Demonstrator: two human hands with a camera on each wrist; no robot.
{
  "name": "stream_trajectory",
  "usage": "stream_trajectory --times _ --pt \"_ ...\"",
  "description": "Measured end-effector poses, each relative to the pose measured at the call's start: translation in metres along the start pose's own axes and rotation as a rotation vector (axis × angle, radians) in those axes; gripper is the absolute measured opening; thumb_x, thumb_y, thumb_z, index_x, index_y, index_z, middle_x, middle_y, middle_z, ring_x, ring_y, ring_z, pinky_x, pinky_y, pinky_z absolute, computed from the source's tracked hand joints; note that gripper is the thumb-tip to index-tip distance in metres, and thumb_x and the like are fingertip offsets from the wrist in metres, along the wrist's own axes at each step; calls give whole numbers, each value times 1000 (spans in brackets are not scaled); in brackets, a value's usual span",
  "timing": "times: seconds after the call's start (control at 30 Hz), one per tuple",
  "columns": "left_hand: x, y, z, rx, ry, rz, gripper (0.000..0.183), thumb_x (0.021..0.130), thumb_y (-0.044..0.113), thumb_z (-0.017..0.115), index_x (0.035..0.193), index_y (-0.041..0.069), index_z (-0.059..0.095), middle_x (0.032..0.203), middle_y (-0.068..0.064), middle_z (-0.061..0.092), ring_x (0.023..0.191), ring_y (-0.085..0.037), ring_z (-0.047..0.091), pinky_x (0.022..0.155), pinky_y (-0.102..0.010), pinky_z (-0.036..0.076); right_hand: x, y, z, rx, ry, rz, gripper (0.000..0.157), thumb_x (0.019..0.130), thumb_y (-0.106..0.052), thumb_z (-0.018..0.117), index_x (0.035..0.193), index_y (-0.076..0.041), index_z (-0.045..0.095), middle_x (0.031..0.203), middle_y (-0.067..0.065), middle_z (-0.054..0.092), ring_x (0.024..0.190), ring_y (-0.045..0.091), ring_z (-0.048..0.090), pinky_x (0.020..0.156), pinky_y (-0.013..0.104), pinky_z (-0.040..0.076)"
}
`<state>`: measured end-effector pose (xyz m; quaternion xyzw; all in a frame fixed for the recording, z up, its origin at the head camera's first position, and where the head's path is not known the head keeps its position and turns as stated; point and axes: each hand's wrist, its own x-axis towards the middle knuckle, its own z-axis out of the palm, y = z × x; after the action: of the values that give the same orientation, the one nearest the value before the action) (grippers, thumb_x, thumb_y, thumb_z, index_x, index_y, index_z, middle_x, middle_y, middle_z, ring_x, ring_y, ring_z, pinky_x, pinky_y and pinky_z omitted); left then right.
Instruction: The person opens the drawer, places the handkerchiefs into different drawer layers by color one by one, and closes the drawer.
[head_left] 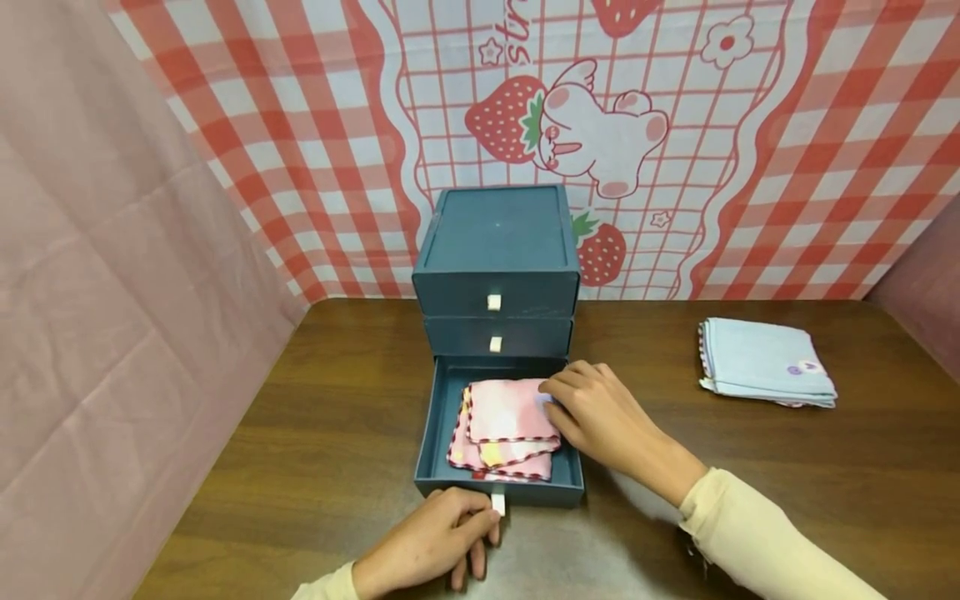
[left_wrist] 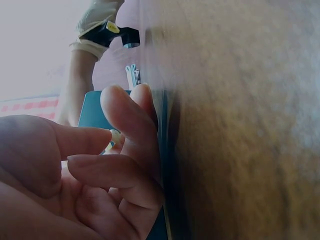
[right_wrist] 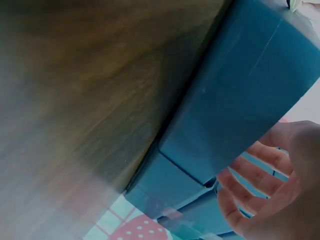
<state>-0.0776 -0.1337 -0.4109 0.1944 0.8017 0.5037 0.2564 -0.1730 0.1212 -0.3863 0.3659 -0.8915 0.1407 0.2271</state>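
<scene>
A dark blue-grey drawer unit (head_left: 497, 229) stands against the back cloth, its bottom drawer (head_left: 427, 450) pulled out. Folded pink cloths (head_left: 510, 412) with striped edging lie stacked inside it. At the drawer's front my left hand (head_left: 438, 533) pinches the small white pull tab (head_left: 498, 503); in the left wrist view, thumb and fingertip meet at the tab (left_wrist: 114, 138). My right hand (head_left: 596, 412) reaches over the drawer's right wall (right_wrist: 240, 95), fingertips at the right edge of the top pink cloth. Its fingers look relaxed and slightly bent in the right wrist view.
A folded light blue cloth (head_left: 765, 358) lies on the wooden table (head_left: 337, 408) at the right. Two closed drawers with white tabs (head_left: 494, 302) sit above the pulled-out one. A checked strawberry-print cloth (head_left: 330, 150) hangs behind, and a pink curtain (head_left: 150, 292) borders the left.
</scene>
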Motion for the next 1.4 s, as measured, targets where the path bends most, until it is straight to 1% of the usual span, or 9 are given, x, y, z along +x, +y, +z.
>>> stream_trajectory --times 0.23,0.53,0.6,0.7,0.8,1.03,1.27,1.3,1.4 --pt "0 0 0 -2 5 6 31 104 25 52 80 11 66 54 1 64 35 -8 54 36 -24 43 -16 -2 -16 -21 8 -40 23 89 -17 72 110 -7 73 106 5 71 102 24 60 79 41 48" --pt "-2 1 1 -20 -1 -16 32 105 25 51 81 10 66 55 -1 64 35 -8 52 36 -24 43 -38 -2 -32 -18 13 -80 25 88 -18 72 111 -8 72 107 4 70 101 23 61 79 44 49" --pt "-2 1 2 -22 -2 -12 31 105 24 51 81 10 66 55 0 64 35 -8 52 36 -25 43 -44 1 -36 -19 6 -72 27 87 -18 73 112 -9 71 107 3 70 101 22 62 80 44 49" --pt "-2 1 3 -25 -1 -5 30 104 24 51 82 10 66 55 1 64 35 -7 52 36 -23 42 -52 8 -43 -31 9 -49 26 92 -23 69 113 -9 71 106 3 70 99 22 62 80 44 49" --pt "-1 1 3 -33 1 -6 29 104 24 52 83 11 67 55 0 64 35 -7 52 35 -20 40 -60 16 -49 -43 25 -33 26 92 -24 68 113 -8 71 104 4 70 96 22 63 79 44 50" --pt "-1 2 3 -60 1 -11 29 104 22 52 83 9 68 56 -1 65 36 -7 53 35 -18 38 -73 29 -56 -51 33 -11 32 82 -18 75 112 -6 71 103 4 71 95 21 64 80 45 51" --pt "0 1 4 -67 5 15 27 104 20 51 88 9 69 56 -2 65 35 -7 51 34 -18 37 -81 38 -60 -59 36 15 33 81 -16 76 111 -4 70 102 6 70 94 22 64 79 45 53" --pt "0 1 4 -71 8 12 26 104 19 51 89 8 69 56 -3 65 35 -8 51 34 -19 37 -82 40 -60 -59 40 20 30 86 -21 73 111 -4 70 101 6 70 94 22 65 79 45 53" --pt "0 0 5 -80 17 0 26 104 18 51 90 7 69 57 -6 65 35 -9 50 34 -21 37 -86 45 -61 -63 48 40 29 85 -19 74 110 -4 70 100 6 70 93 23 66 78 46 53"
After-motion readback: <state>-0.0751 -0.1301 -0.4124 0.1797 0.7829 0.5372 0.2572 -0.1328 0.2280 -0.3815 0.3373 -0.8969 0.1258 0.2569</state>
